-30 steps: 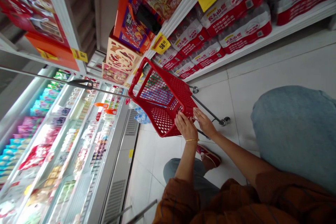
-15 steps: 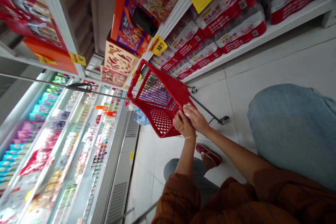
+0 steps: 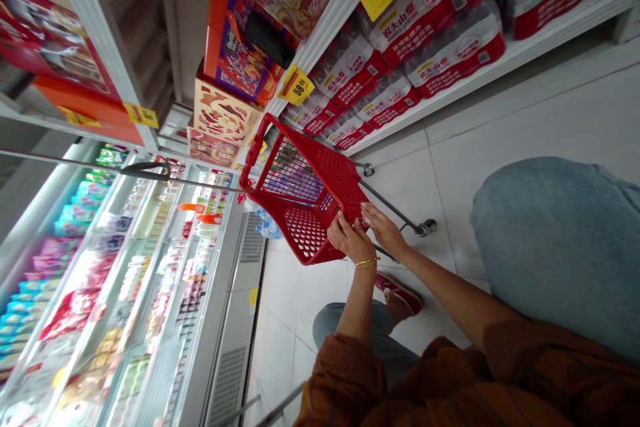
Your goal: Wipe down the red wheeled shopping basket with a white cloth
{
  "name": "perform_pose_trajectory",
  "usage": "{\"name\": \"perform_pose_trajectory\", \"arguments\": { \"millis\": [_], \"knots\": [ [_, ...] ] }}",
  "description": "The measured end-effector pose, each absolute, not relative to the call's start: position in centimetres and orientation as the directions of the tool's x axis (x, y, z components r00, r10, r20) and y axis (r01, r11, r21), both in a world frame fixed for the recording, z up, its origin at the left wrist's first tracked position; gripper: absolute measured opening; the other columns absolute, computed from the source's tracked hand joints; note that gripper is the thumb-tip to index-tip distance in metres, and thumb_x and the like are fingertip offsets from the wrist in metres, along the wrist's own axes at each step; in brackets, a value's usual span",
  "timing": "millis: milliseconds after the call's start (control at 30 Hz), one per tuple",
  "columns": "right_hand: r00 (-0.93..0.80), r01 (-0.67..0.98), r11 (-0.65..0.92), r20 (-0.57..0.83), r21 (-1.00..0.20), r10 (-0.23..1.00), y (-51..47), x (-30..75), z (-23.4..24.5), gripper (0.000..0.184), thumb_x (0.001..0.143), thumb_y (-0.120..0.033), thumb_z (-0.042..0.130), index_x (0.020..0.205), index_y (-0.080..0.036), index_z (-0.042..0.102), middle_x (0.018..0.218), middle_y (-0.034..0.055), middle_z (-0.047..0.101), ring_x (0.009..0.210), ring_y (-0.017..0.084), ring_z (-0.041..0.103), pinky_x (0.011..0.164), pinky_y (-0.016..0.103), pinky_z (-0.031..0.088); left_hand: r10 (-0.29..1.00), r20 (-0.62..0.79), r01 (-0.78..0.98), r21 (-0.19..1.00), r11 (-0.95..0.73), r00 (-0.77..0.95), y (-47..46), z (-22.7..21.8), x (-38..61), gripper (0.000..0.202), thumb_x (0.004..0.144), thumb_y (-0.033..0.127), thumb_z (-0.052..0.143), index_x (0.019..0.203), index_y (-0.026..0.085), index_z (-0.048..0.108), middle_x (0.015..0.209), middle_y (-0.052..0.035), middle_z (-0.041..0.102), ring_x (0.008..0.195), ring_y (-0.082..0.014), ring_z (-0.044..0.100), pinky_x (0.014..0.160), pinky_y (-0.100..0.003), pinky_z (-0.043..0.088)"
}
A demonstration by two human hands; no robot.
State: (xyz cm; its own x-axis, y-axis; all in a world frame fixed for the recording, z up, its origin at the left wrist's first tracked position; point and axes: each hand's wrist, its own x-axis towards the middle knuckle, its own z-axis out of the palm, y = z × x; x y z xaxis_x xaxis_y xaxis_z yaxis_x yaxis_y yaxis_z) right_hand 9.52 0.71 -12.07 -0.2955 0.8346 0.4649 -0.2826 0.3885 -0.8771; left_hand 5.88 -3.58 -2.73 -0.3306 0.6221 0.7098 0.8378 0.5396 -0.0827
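Observation:
A small red shopping cart [image 3: 345, 180] with mesh sides stands ahead of me, slanted in the view. My left hand [image 3: 353, 238], with a thin gold bracelet at the wrist, is at the cart's near end. Its fingers are bent over the rim there; whether anything small is under them I cannot tell. Just to its right, my right hand [image 3: 384, 227] has its fingers stretched out beside the cart's near corner. The fingertips are close to the red plastic, and no held thing shows in that hand.
Shrink-wrapped water bottle packs [image 3: 453, 57] fill the low shelf at upper right. Boxed goods [image 3: 240, 60] stand on shelving above. A lit refrigerated case [image 3: 125, 267] runs along the left. A red shoe [image 3: 400, 293] and a denim knee [image 3: 545, 227] show on the tiled floor side.
My right hand has drawn away from the left one, down and to the right. My left hand stays at the cart's rim. The view has shifted slightly.

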Motion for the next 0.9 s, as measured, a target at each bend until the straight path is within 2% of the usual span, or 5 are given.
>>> {"name": "perform_pose_trajectory", "arguments": {
  "millis": [400,500,633,800,900],
  "knots": [
    [-0.295,-0.23,0.276,0.338,-0.933,0.894,-0.1,9.7,-14.8,0.054,0.088,-0.006,0.037,0.138,-0.025,0.045,0.142,0.0071,0.048,0.135,0.02,0.04,0.109,0.047,0.04,0.661,0.69,0.88,-0.075,0.469,-0.293,-3.0,-1.2,6.4,0.042,0.094,0.035,0.041,0.123,0.008,0.054,0.128,-0.0216,0.056,0.126,-0.029,0.046,0.106,-0.05,0.036],
    [-0.287,-0.243,0.291,0.355,-0.925,0.89,0.6,9.8,-13.3,0.052,0.088,-0.007,0.039,0.136,-0.026,0.048,0.139,0.0067,0.052,0.132,0.02,0.044,0.11,0.046,0.04,0.658,0.685,0.895,-0.017,0.445,-0.314,-2.2,-0.2,6.0,0.042,0.095,0.033,0.039,0.124,0.007,0.054,0.13,-0.0218,0.056,0.124,-0.027,0.05,0.104,-0.046,0.04],
    [-0.273,-0.318,0.339,0.428,-0.885,0.861,2.2,10.1,-9.3,0.046,0.092,-0.015,0.039,0.136,-0.025,0.048,0.139,0.0068,0.051,0.133,0.019,0.043,0.112,0.044,0.038,0.694,0.639,0.899,-0.009,0.439,-0.332,-1.1,0.5,5.2,0.05,0.097,0.028,0.034,0.139,0.003,0.037,0.139,-0.0236,0.046,0.13,-0.0251,0.045,0.105,-0.04,0.04],
    [-0.273,-0.361,0.394,0.499,-0.845,0.822,4.5,10.0,-5.4,0.044,0.096,-0.024,0.036,0.139,-0.025,0.044,0.145,0.0055,0.044,0.138,0.019,0.035,0.115,0.046,0.032,0.78,0.575,0.921,-0.11,0.373,-0.247,-1.0,0.0,4.7,0.045,0.096,0.024,0.034,0.137,0.012,0.045,0.139,-0.015,0.049,0.135,-0.0232,0.039,0.108,-0.04,0.037],
    [-0.317,-0.377,0.378,0.501,-0.846,0.805,5.2,9.7,-5.7,0.043,0.097,-0.028,0.035,0.138,-0.024,0.046,0.143,0.0061,0.047,0.136,0.019,0.039,0.114,0.045,0.033,0.775,0.586,0.924,-0.111,0.365,-0.236,-1.4,-0.3,4.6,0.045,0.095,0.021,0.033,0.137,0.014,0.046,0.137,-0.0126,0.052,0.135,-0.0216,0.038,0.107,-0.038,0.038]
  ]
}}
